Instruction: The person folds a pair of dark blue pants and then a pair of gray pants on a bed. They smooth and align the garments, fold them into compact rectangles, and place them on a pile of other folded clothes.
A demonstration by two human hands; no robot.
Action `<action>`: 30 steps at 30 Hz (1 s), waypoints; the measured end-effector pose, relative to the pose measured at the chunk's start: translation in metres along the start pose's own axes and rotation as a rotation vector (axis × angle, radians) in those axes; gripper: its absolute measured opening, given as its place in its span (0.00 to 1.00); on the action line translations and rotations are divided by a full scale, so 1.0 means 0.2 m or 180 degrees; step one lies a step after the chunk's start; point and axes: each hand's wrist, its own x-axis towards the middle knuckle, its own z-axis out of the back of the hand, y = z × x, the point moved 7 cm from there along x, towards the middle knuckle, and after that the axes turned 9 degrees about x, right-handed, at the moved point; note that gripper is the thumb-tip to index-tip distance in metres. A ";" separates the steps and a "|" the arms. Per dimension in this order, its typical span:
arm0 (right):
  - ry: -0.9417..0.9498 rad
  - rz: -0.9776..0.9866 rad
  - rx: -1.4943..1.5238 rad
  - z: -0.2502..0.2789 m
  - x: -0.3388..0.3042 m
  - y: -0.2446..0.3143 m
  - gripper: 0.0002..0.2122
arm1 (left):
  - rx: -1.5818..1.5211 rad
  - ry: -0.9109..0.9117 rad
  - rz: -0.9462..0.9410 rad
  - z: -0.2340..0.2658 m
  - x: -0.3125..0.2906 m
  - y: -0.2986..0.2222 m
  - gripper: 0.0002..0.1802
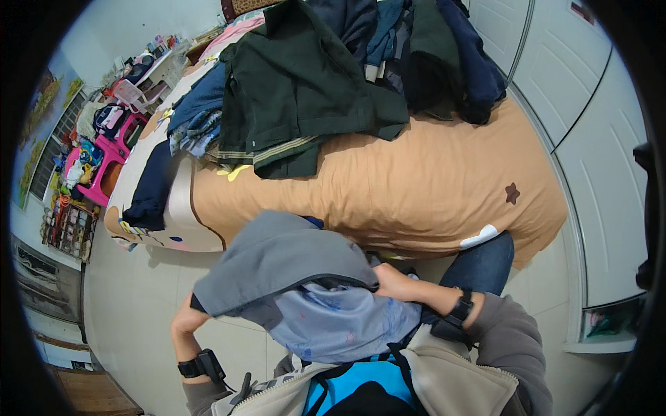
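A grey garment (284,253) is spread between my two hands over my lap, in front of the bed. Its lighter blue-grey inner side (340,315), marked with blue and reddish patches, shows below a dark-trimmed edge. My left hand (186,320) is closed on the garment's lower left corner, with the fingertips partly hidden by cloth. Closed on the dark-trimmed edge at the right is my right hand (394,283). Folds keep me from telling what kind of garment it is.
The bed (430,180) has an orange-tan cover. On it lie a dark green jacket (291,90), folded jeans (198,104), dark navy clothing (149,187) and several other garments. White wardrobe doors (555,62) stand at the right. Pink chairs (104,166) hold belongings at the left.
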 end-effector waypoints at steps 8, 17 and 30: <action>-0.2711 0.2359 -0.1323 1.05 -0.60 1.02 0.17 | -0.0708 -0.0289 -0.1441 0.11 0.11 -0.68 0.17; -0.4636 0.2848 -0.6223 1.64 -0.77 1.78 0.23 | -0.0599 -0.2754 -0.3200 0.69 0.42 -1.43 0.11; -0.2205 -0.0105 -0.3571 1.74 -0.53 0.40 0.17 | 0.2061 -0.1983 -0.1218 0.13 0.87 -0.75 0.24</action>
